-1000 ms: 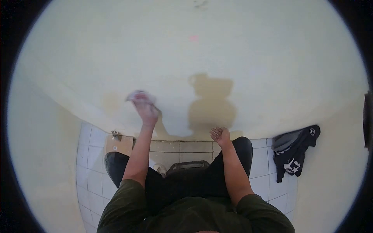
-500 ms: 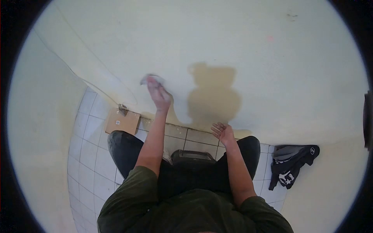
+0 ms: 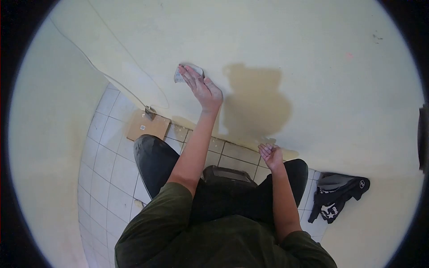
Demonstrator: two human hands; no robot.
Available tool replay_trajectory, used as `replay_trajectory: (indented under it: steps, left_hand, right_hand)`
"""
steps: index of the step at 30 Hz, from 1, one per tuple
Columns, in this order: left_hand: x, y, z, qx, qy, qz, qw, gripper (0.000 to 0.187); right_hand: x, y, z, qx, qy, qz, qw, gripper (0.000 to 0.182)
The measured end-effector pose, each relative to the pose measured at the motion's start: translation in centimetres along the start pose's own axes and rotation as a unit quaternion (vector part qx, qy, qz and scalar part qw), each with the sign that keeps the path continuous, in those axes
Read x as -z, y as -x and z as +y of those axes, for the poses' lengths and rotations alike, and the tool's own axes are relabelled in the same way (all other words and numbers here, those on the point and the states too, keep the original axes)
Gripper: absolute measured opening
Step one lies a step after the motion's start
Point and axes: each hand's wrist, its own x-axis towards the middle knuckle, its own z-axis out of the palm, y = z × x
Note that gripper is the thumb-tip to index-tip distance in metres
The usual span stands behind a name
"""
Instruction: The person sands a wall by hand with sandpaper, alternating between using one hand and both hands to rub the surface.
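Against the pale wall [image 3: 187, 27], my left hand [image 3: 203, 89] presses a small grey-white piece of sandpaper [image 3: 195, 70] with printing on its back. Dust whitens the fingers, which lie stretched over the sheet, and part of the sheet is hidden beneath them. My right hand [image 3: 271, 155] is in front of my right knee, low by the wall, open with the palm up and nothing in it. The wall surface between the two hands carries the shadow of my head and body.
A brown cardboard box [image 3: 148, 126] sits on the tiled floor [image 3: 105, 165] at left, below a cable [image 3: 80, 50] running down the wall. Dark clothing [image 3: 335, 192] lies at right. A dark object [image 3: 230, 173] is between my legs.
My left hand has moved the sandpaper up along the wall and slightly to the right. My right hand stays low and open. The whole view has turned a little.
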Motion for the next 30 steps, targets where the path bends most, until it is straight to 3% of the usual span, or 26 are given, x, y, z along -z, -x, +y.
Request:
replay_trajectory:
  steps: [1, 4, 7, 10, 13, 17, 20, 22, 23, 26, 30]
  left_hand:
    - [-0.2, -0.2, 0.1, 0.022, -0.001, 0.004, 1.000, 0.059]
    - [-1.3, 0.5, -1.6, 0.144, 0.136, 0.127, 0.972, 0.057]
    - [-0.9, 2.8, -5.1, 0.296, 0.155, 0.174, 0.926, 0.056]
    - [-1.1, 2.6, -4.5, 0.286, 0.038, 0.125, 0.949, 0.055]
    - [0.1, -0.1, -0.6, -0.021, 0.004, -0.013, 1.000, 0.053]
    - [-0.5, 3.0, -6.3, 0.233, 0.108, 0.145, 0.956, 0.052]
    - [-1.2, 3.9, -5.7, 0.239, 0.029, 0.123, 0.963, 0.052]
    - [-0.1, 1.0, -1.7, -0.022, -0.008, -0.011, 1.000, 0.051]
    - [0.3, 0.2, -0.2, -0.153, -0.027, -0.080, 0.985, 0.050]
    - [-1.3, 2.0, -0.8, -0.011, 0.116, 0.054, 0.992, 0.051]
    - [-1.2, 7.9, -7.2, 0.361, 0.075, 0.086, 0.926, 0.053]
  right_hand:
    - [0.0, -0.2, -0.1, 0.002, -0.007, -0.003, 1.000, 0.045]
    - [0.3, -0.9, 0.0, 0.009, -0.029, -0.011, 0.999, 0.044]
    - [0.6, -1.5, 0.1, 0.010, -0.037, -0.019, 0.999, 0.046]
    - [1.1, -1.9, 0.2, 0.003, -0.045, -0.022, 0.999, 0.047]
    - [0.9, -1.3, 0.3, 0.002, -0.060, -0.023, 0.998, 0.043]
    - [-0.7, 0.3, -0.1, 0.016, -0.049, -0.025, 0.998, 0.036]
    - [0.0, -0.3, -0.1, 0.010, -0.043, -0.035, 0.998, 0.044]
    - [0.7, -1.2, 0.1, 0.005, -0.054, -0.035, 0.998, 0.050]
    - [0.9, -1.8, 0.1, 0.002, -0.067, -0.034, 0.997, 0.049]
    - [0.6, -1.0, 0.2, 0.001, -0.082, -0.030, 0.996, 0.046]
    - [-0.6, 0.3, -0.5, 0.008, -0.071, -0.031, 0.997, 0.037]
